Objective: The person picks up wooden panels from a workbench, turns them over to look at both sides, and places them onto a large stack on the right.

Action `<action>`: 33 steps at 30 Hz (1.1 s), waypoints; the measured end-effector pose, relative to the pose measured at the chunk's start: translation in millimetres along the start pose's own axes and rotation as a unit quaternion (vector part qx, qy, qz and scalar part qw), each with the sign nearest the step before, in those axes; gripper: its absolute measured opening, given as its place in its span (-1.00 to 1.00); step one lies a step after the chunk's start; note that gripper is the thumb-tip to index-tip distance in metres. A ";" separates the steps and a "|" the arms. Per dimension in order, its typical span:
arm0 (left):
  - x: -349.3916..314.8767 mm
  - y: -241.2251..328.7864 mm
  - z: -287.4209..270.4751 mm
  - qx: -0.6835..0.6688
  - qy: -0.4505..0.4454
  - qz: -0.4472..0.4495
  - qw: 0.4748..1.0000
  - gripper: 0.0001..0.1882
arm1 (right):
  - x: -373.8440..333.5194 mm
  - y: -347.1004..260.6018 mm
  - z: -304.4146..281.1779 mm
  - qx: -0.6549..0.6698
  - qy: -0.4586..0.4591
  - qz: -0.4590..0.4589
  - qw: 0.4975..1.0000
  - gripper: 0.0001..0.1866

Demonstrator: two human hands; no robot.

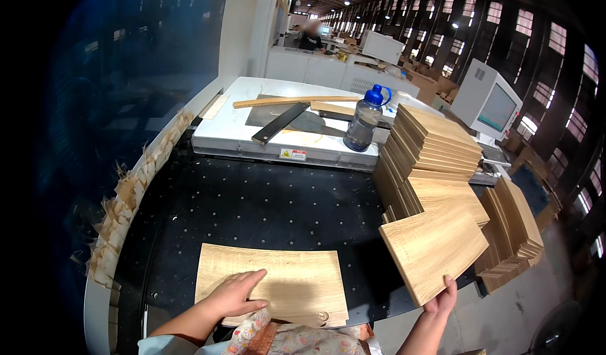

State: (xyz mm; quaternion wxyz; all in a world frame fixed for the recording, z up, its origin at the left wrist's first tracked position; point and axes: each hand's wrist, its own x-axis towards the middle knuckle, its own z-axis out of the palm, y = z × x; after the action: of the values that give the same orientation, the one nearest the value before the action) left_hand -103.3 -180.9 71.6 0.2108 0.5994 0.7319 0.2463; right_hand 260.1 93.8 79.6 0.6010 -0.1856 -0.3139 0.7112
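Observation:
My left hand (pixel 238 294) lies flat with fingers extended on a light wood-grain panel (pixel 303 279) at the near edge of the black table. My right hand (pixel 442 298) grips the near corner of a second wood-grain board (pixel 435 247), its thumb on top and the other fingers mostly hidden underneath. That board is tilted and overlaps the front of a tall stack of similar boards (pixel 435 141). Whether it still rests on the stack, I cannot tell.
The black table (pixel 271 210) is dotted with small studs. Behind it, a white machine top (pixel 218 127) holds a blue-lidded water bottle (pixel 366 118), a dark metal bar (pixel 281 122) and wood strips (pixel 287 100). More boards (pixel 511 228) and a monitor (pixel 489 99) stand at right. Ragged strips (pixel 129 191) edge the left side.

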 end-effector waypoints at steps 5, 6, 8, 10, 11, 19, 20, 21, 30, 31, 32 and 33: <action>31.6 -9.9 45.7 -0.469 0.011 0.071 0.880 -0.33 | -46.8 40.3 47.0 -0.044 -0.049 0.002 0.998 -0.17; 40.0 -2.9 47.2 -0.521 -0.025 0.067 0.850 -0.37 | -54.3 52.2 53.0 -0.039 -0.053 0.014 0.998 -0.21; 48.9 14.1 40.5 -0.625 -0.107 0.071 0.770 -0.43 | -65.1 69.1 57.6 -0.036 -0.076 0.077 0.993 -0.30; 53.4 15.2 50.7 -0.675 -0.101 -0.022 0.731 -0.46 | -74.9 80.1 74.4 -0.073 -0.093 0.144 0.982 -0.38; 50.7 -0.2 67.0 -0.716 -0.059 -0.028 0.695 -0.48 | -81.4 85.2 91.7 -0.103 -0.092 0.164 0.977 -0.40; 12.4 -2.0 28.2 -0.814 0.133 -0.009 0.566 -0.38 | -37.6 130.6 103.4 0.083 -0.184 0.224 0.954 -0.40; 5.6 -11.1 23.2 -0.811 0.137 -0.016 0.569 -0.38 | -35.5 131.7 104.2 0.084 -0.179 0.240 0.950 -0.39; -1.6 -21.1 19.5 -0.808 0.141 -0.024 0.571 -0.38 | -34.2 135.2 104.0 0.086 -0.172 0.258 0.947 -0.37; -11.7 -74.3 -5.9 -0.828 0.190 -0.074 0.522 -0.44 | -39.0 168.9 105.1 0.128 -0.201 0.388 0.890 -0.43; -10.3 -78.4 -5.4 -0.832 0.195 -0.080 0.513 -0.44 | -39.3 167.5 111.9 0.127 -0.200 0.387 0.891 -0.46; -9.0 -81.2 -5.9 -0.836 0.199 -0.086 0.504 -0.44 | -38.0 167.5 116.8 0.126 -0.198 0.386 0.892 -0.49; -3.4 -76.4 -10.9 -0.834 0.209 -0.085 0.503 -0.45 | -33.2 168.5 113.5 0.108 -0.211 0.386 0.892 -0.51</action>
State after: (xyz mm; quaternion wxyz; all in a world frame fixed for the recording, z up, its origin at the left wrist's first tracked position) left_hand -168.3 -197.7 33.4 0.4743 0.0115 0.2577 0.8417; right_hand 69.8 22.6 46.3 0.2154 -0.0719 -0.2584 0.9390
